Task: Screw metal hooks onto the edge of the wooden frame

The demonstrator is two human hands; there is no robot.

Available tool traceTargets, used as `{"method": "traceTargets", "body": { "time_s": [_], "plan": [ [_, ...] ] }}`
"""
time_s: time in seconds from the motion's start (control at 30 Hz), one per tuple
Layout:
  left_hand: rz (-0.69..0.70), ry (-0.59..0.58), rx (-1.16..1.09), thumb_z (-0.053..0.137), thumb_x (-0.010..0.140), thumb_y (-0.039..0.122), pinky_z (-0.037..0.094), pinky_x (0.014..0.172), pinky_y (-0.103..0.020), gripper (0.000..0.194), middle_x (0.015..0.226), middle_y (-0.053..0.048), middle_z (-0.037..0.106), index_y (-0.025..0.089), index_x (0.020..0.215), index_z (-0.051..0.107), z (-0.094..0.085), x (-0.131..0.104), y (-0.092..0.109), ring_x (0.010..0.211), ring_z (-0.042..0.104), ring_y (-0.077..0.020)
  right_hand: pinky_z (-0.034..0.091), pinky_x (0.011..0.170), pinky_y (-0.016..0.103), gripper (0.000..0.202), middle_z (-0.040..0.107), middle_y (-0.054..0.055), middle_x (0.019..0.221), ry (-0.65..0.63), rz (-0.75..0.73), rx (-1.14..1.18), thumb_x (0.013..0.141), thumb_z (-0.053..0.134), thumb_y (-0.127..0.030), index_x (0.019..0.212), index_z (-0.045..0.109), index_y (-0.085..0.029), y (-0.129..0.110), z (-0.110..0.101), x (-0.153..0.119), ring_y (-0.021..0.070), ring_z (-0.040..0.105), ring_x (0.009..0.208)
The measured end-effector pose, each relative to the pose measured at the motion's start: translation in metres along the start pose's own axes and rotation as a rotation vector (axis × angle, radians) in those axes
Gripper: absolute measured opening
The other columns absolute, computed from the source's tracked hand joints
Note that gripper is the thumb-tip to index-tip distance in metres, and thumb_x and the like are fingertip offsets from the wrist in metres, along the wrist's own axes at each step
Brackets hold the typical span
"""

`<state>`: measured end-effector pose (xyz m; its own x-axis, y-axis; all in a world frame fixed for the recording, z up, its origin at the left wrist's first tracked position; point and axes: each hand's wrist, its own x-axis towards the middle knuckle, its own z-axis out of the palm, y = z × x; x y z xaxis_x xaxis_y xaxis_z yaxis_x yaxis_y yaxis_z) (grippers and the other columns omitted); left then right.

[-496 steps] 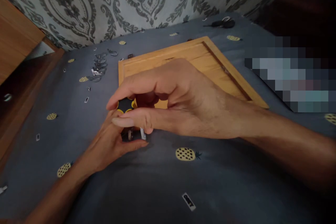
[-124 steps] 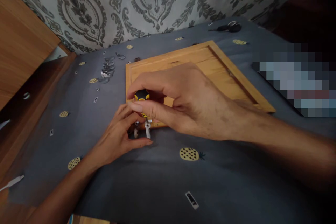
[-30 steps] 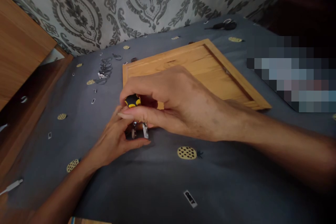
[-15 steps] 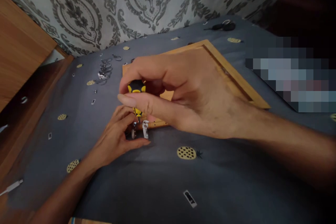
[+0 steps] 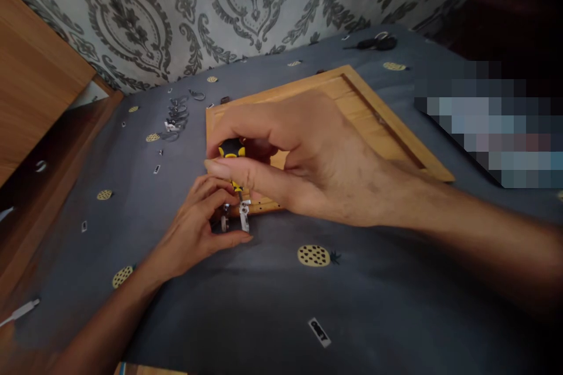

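My right hand (image 5: pixel 303 158) is closed around the handle of a black and yellow screwdriver (image 5: pixel 232 149), thumb along its near side. The screwdriver points down, its shaft just above a metal hinge (image 5: pixel 244 217) at the near left edge of a wooden cabinet door (image 5: pixel 387 123). Whether the tip touches the hinge I cannot tell. My left hand (image 5: pixel 197 228) holds the hinge at the door's edge, thumb below and fingers above. Part of the hinge is hidden by the fingers. Small dark holes show in the door's edge beside it. My right hand covers much of the door.
Several dark metal hinge-like pieces (image 5: pixel 176 111) lie at the back left of the dark pineapple-print cloth (image 5: pixel 246 304). Keys (image 5: pixel 382 42) lie at the far right. A blurred-out device (image 5: pixel 492 135) is on the right. Wooden furniture (image 5: pixel 39 82) stands on the left, a white cable plug (image 5: pixel 24 310) near it.
My right hand has shifted slightly right with the screwdriver, bringing the shaft from beside my left fingers to over the hinge. My left hand stays in place.
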<state>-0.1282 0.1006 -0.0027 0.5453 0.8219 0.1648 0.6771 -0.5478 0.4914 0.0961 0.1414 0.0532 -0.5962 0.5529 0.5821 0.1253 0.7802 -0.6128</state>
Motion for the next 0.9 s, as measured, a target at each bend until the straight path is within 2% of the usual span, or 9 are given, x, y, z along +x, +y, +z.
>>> {"method": "traceTargets", "body": {
  "time_s": [0.2,0.5,0.67,0.8,0.9],
  "plan": [
    [-0.02,-0.003,-0.018,0.081,0.085,0.043,0.053,0.093,-0.044,0.028,0.108,-0.005,0.065,0.023,0.096,0.066,0.0,0.0,0.0,0.108,0.058,-0.0278,0.04,0.069,0.023,0.016,0.062,-0.002,0.079,0.041,-0.003,0.016,0.103,0.057,-0.027,0.096,0.065,-0.015,0.002,0.002,0.0,0.0091,0.05,0.07],
    [-0.028,0.027,-0.03,0.084,0.082,0.044,0.054,0.091,-0.043,0.03,0.113,-0.006,0.065,0.022,0.095,0.068,0.004,-0.002,-0.003,0.108,0.058,-0.0285,0.038,0.066,0.022,0.017,0.061,-0.005,0.072,0.018,-0.015,-0.02,0.103,0.059,-0.026,0.096,0.068,-0.014,0.003,0.003,0.0,0.0071,0.049,0.065],
    [-0.029,0.013,-0.029,0.083,0.083,0.044,0.053,0.089,-0.042,0.029,0.109,-0.006,0.065,0.022,0.092,0.066,0.002,-0.001,-0.002,0.106,0.058,-0.028,0.04,0.067,0.021,0.017,0.061,-0.005,0.075,0.033,-0.038,-0.024,0.104,0.058,-0.025,0.097,0.068,-0.013,0.002,0.002,0.0,0.0064,0.05,0.066],
    [-0.019,-0.005,-0.018,0.083,0.083,0.043,0.052,0.095,-0.044,0.029,0.112,-0.005,0.066,0.022,0.093,0.066,0.0,0.001,-0.001,0.11,0.057,-0.0287,0.043,0.071,0.02,0.017,0.064,-0.003,0.083,0.06,0.005,0.014,0.105,0.056,-0.027,0.097,0.066,-0.014,-0.004,-0.002,0.0,0.0066,0.052,0.071],
    [-0.01,0.001,-0.016,0.084,0.082,0.043,0.052,0.096,-0.044,0.03,0.113,-0.006,0.066,0.022,0.095,0.066,0.0,0.001,-0.002,0.111,0.057,-0.0289,0.043,0.071,0.02,0.018,0.063,-0.003,0.082,0.059,0.036,0.003,0.105,0.056,-0.028,0.096,0.066,-0.016,-0.007,-0.003,0.0,0.0068,0.051,0.07]
  ]
}}
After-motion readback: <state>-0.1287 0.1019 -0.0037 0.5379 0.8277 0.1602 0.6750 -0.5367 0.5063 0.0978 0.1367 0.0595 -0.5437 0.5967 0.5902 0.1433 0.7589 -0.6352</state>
